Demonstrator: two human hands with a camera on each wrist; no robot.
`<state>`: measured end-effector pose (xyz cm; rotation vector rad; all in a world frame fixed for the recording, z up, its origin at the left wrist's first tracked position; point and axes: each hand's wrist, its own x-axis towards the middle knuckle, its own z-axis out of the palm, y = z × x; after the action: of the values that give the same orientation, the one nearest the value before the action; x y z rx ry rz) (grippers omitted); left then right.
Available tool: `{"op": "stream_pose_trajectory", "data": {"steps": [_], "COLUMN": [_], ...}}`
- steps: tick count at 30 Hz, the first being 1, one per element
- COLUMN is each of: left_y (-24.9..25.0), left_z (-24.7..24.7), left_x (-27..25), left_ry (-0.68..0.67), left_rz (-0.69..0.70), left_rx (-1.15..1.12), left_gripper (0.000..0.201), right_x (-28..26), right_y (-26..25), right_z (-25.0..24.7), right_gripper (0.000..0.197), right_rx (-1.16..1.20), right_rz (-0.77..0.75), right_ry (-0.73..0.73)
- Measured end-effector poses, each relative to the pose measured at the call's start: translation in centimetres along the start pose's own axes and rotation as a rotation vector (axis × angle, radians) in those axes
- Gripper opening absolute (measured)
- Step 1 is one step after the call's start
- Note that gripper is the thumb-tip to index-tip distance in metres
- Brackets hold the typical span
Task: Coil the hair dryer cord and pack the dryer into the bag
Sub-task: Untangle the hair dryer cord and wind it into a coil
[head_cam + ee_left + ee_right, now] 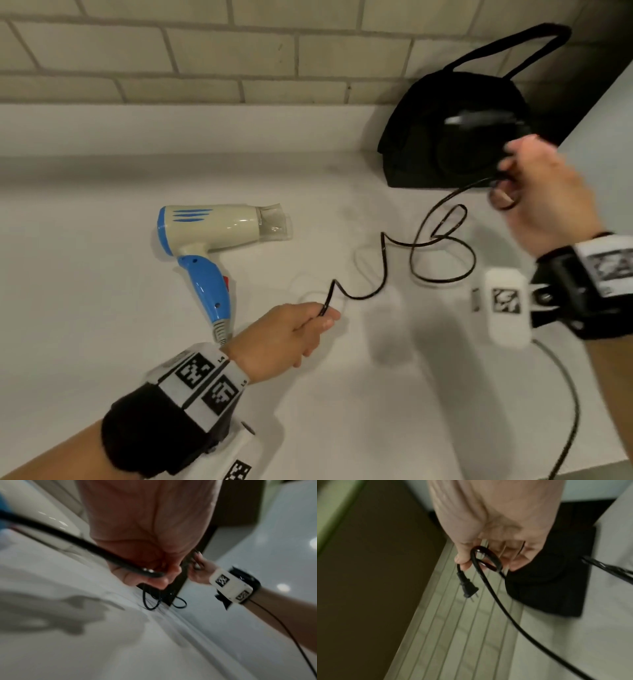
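Observation:
A cream and blue hair dryer (pixel 219 240) lies on its side on the white counter (pixel 102 308), nozzle to the right. Its black cord (pixel 383 267) snakes in loose loops across the counter. My left hand (pixel 301 325) pinches the cord near the dryer's handle. My right hand (pixel 534 192) is raised in front of the black bag (pixel 455 144) and holds a small loop of cord (pixel 488 559) near its far end. The plug (pixel 468 588) dangles below that hand. In the left wrist view the cord (pixel 68 536) runs into my left hand (pixel 154 574).
The black bag with long strap handles (pixel 507 51) stands at the back right against a pale tiled wall (pixel 171 51). A dark recess (pixel 599 68) sits to its right. A thin cable (pixel 568 394) trails from my right wrist device along the counter's right side.

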<state>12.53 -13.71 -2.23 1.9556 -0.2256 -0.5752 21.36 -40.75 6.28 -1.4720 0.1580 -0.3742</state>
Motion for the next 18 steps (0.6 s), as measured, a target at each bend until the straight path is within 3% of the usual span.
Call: {"op": "stream_pose_trajectory", "data": {"steps": [2, 6, 8, 11, 13, 15, 18], "left_y": [-0.1, 0.4, 0.9, 1.1, 1.2, 1.5, 2.1], "left_z": [-1.1, -2.6, -3.1, -3.9, -4.3, -4.4, -4.2], "left_x": [-0.5, -1.8, -2.3, -2.7, -2.8, -2.8, -2.5], "left_ry": [0.089, 0.204, 0.240, 0.281, 0.293, 0.288, 0.247], "left_rz": [0.030, 0.110, 0.137, 0.155, 0.161, 0.166, 0.185], "left_rx": [-0.105, -0.255, -0.316, -0.390, -0.411, -0.396, -0.345], "left_gripper": [0.021, 0.023, 0.028, 0.030, 0.030, 0.029, 0.027], "right_x": [1.6, 3.4, 3.4, 3.6, 2.9, 0.9, -4.5], "right_y": [-0.6, 1.6, 3.0, 4.5, 4.1, 3.1, 2.2], "right_z": [-2.4, -4.1, -4.1, -3.9, -2.7, 0.0, 5.1], "right_gripper": [0.014, 0.017, 0.020, 0.023, 0.028, 0.032, 0.048], "right_rx": [-0.245, -1.008, -1.104, -1.068, -1.140, -1.125, -1.028], "right_rz": [0.000, 0.116, 0.205, 0.239, 0.005, -0.329, -0.677], "right_ry": [0.059, -0.154, -0.200, -0.129, -0.091, -0.159, -0.561]}}
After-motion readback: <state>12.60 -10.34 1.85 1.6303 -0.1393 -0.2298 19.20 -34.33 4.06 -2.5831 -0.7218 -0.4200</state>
